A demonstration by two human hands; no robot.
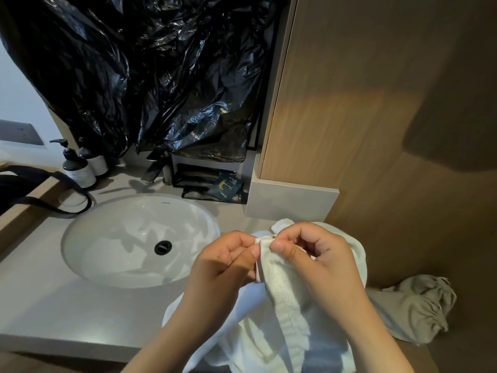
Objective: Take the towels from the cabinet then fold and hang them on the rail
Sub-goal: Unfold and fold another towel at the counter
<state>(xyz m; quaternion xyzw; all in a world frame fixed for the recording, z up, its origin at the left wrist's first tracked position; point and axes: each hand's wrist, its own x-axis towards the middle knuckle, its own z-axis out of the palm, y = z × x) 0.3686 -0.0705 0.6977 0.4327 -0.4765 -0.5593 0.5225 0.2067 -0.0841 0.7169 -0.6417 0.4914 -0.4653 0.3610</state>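
**Setting.** Bathroom vanity. Pale counter [40, 300] with an oval sink [113, 238] set in it, dark drain [163, 247] at its middle. Black plastic sheeting [134, 63] hangs over the wall behind. A wood panel [349, 103] rises at the counter's right end; I cannot tell whether it is the cabinet. No rail in view.

**Along the back edge.** Two pump bottles [78, 168] at the far left corner, a tap [156, 168] behind the sink, and a dark tray [204, 181] of sachets towards the right.

**Task item.** One white towel [285, 300], at the counter's near right corner. It is lifted at the top, and the rest is bunched and trails past the front edge out of sight.

**Hands.** The left hand [223, 267] and right hand [322, 265] are close together. Each pinches the same short stretch of hem between thumb and fingers.

**Beside it.** A grey cloth bag [411, 308], crumpled, lies just right of the towel.

**Stage, judged.** Finding the edge for the first fold; folding is barely begun.

**Hazards, judged.**
- The hold is narrow, on the hem alone. The weight of the hanging part could pull it free, and the towel would drop off the front edge.
- The lower part is bunched. Spread from one point, the edges may not line up and the fold would come out skewed.
- The sink is near on the left. A wide spread could drag a corner into the basin; I cannot tell whether it is wet.
- The trailing cloth may catch the grey cloth bag and pull it along.
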